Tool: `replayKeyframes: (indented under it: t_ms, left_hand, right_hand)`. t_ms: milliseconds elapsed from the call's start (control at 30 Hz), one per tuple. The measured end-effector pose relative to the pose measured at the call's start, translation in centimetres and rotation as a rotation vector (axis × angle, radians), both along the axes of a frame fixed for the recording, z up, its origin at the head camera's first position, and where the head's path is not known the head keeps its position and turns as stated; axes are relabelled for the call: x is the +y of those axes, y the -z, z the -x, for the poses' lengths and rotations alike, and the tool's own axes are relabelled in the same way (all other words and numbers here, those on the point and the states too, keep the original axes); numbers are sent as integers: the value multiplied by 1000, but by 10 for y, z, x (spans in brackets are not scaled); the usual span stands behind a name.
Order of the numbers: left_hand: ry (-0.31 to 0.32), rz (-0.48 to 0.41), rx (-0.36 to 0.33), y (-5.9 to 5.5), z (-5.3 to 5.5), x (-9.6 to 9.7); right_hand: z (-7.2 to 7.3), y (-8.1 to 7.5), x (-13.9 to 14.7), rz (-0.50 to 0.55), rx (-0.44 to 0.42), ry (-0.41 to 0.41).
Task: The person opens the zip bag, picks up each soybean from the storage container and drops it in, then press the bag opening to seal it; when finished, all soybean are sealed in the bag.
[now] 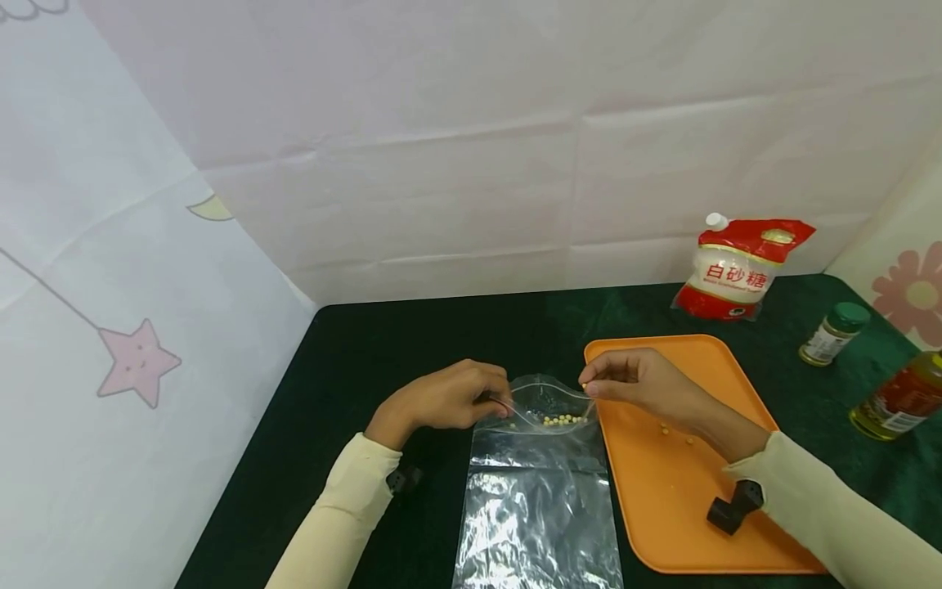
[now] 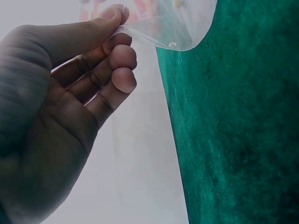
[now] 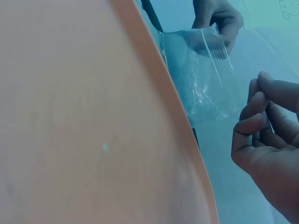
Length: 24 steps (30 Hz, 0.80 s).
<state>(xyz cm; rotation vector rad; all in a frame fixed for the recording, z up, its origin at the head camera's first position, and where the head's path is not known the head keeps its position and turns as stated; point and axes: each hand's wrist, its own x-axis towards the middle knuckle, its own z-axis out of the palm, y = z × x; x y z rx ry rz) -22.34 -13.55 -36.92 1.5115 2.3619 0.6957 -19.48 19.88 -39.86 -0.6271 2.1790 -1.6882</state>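
A clear zip bag (image 1: 540,515) lies on the dark green cloth, its mouth spread apart at the far end. My left hand (image 1: 452,397) pinches the left edge of that mouth between thumb and fingers; the left wrist view shows the thin plastic (image 2: 182,32) between them. Inside the bag, near the opening, is a cluster of small round yellow beans (image 1: 562,420). Just right of the mouth, my right hand (image 1: 648,388) pinches a yellow bean (image 1: 585,385) at its fingertips, above the left rim of the orange tray (image 1: 706,523). A few loose beans (image 1: 666,429) lie on the tray.
Behind the tray stands a red and white sugar pouch (image 1: 736,274) with a white cap. A small green-lidded jar (image 1: 827,339) and a bottle of yellow liquid (image 1: 898,401) stand at the right. White printed sheeting (image 1: 441,204) rises behind the table's far edge.
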Motion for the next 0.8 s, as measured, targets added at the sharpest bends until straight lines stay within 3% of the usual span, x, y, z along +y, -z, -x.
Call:
replayKeyframes:
  t_ms: [267,467,567,667,800]
  left_hand:
    - [-6,8,2,1,1,1]
    - [-13,7,-5,1,0,1]
    - [-10,5,-8,0,-1,1]
    - [-7,3,-10,0,-1,1]
    - [-9,12,-9,-1,-1,1]
  right_hand:
    - [0,-5,-8,-32,2,-35]
    - [-3,-11,-8,-109,69,-55]
    - [-3,-15,-1,-214,171,-16]
    - [-4,-23,9,-403,334,18]
    - [-5,-32,25,-655,511,-40]
